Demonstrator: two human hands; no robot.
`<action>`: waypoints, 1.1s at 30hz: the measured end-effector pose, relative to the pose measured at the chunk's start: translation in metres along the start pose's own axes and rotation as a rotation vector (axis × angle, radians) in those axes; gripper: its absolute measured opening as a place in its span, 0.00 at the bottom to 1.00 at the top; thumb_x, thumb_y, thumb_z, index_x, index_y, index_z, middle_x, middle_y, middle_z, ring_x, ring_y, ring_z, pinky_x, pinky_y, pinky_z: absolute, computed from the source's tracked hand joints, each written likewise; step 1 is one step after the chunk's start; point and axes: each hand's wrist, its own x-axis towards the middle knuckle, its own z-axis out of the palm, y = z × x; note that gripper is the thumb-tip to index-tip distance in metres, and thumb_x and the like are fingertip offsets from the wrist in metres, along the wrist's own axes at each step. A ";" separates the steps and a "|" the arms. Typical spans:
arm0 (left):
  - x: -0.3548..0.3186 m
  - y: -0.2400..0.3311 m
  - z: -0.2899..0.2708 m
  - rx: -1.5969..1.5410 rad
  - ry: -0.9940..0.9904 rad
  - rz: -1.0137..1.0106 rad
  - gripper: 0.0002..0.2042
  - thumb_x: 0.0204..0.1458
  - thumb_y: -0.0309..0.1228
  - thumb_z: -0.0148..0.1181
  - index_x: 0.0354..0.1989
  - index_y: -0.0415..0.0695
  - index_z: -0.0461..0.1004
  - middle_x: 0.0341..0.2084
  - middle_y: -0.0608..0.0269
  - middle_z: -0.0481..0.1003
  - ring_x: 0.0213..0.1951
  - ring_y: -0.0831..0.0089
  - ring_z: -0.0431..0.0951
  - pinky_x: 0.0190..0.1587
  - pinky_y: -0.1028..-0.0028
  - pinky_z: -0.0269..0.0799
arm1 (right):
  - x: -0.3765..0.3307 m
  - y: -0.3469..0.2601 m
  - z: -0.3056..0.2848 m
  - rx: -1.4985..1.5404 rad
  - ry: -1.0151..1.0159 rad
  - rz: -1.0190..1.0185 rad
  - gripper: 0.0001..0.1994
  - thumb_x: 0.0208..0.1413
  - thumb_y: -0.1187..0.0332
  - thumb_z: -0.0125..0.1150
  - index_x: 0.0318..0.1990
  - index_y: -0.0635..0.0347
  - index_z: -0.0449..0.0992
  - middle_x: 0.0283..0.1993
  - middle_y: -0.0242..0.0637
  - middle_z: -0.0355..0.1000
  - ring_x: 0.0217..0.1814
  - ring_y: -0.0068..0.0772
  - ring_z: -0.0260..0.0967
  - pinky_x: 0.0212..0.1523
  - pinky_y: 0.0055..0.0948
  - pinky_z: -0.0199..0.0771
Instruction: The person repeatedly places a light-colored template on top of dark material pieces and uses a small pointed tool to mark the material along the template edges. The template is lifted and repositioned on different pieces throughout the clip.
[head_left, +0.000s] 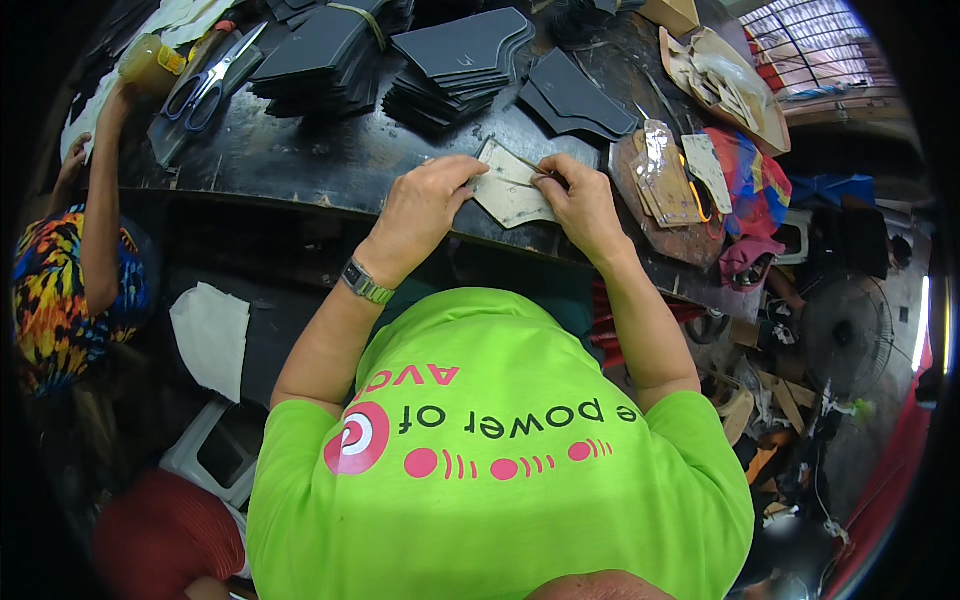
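Observation:
At the front edge of the dark worktable point(240, 165), a pale off-white cut piece of sheet material point(508, 200) lies between my hands. A seam or fold line crosses its middle. My left hand point(425, 205), with a watch on the wrist, pinches its left edge between thumb and fingers. On the opposite side my right hand point(582, 208) is closed on its upper right edge, the fingertips partly hidden. Just beyond lie a stack of dark cut pieces point(462, 50) and a few more dark pieces point(575, 95).
Blue-handled scissors point(205, 95) and a yellowish jar point(150, 65) lie at the left, near a co-worker's arm point(103, 200). A taller banded stack point(320, 60) stands at the back. On the right are a board point(650, 205) with templates and a tray of scraps point(725, 85).

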 end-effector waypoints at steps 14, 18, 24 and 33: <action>0.010 0.002 -0.010 0.134 -0.119 0.030 0.13 0.55 0.21 0.67 0.49 0.42 0.85 0.46 0.56 0.81 0.49 0.56 0.82 0.52 0.63 0.80 | -0.009 -0.001 0.020 -0.067 0.181 -0.127 0.05 0.60 0.75 0.65 0.42 0.62 0.78 0.38 0.48 0.78 0.39 0.56 0.78 0.40 0.42 0.78; 0.014 0.002 -0.012 0.109 -0.160 -0.013 0.13 0.56 0.20 0.66 0.49 0.42 0.85 0.45 0.56 0.81 0.48 0.57 0.82 0.52 0.63 0.80 | -0.009 -0.003 0.022 -0.127 0.216 -0.149 0.05 0.58 0.76 0.64 0.40 0.58 0.76 0.36 0.43 0.75 0.39 0.53 0.77 0.39 0.46 0.77; 0.006 0.016 -0.007 0.204 -0.133 0.069 0.15 0.54 0.21 0.67 0.50 0.44 0.85 0.49 0.58 0.80 0.52 0.56 0.80 0.55 0.63 0.79 | -0.012 -0.003 0.027 -0.221 0.208 -0.170 0.06 0.56 0.76 0.64 0.39 0.57 0.75 0.36 0.41 0.74 0.40 0.51 0.77 0.38 0.46 0.77; -0.003 0.024 0.002 0.368 -0.115 0.137 0.14 0.50 0.31 0.72 0.46 0.56 0.87 0.46 0.70 0.82 0.50 0.63 0.79 0.51 0.67 0.79 | -0.020 0.016 -0.033 0.034 -0.006 -0.018 0.16 0.54 0.72 0.75 0.50 0.64 0.83 0.39 0.39 0.74 0.38 0.36 0.74 0.42 0.30 0.75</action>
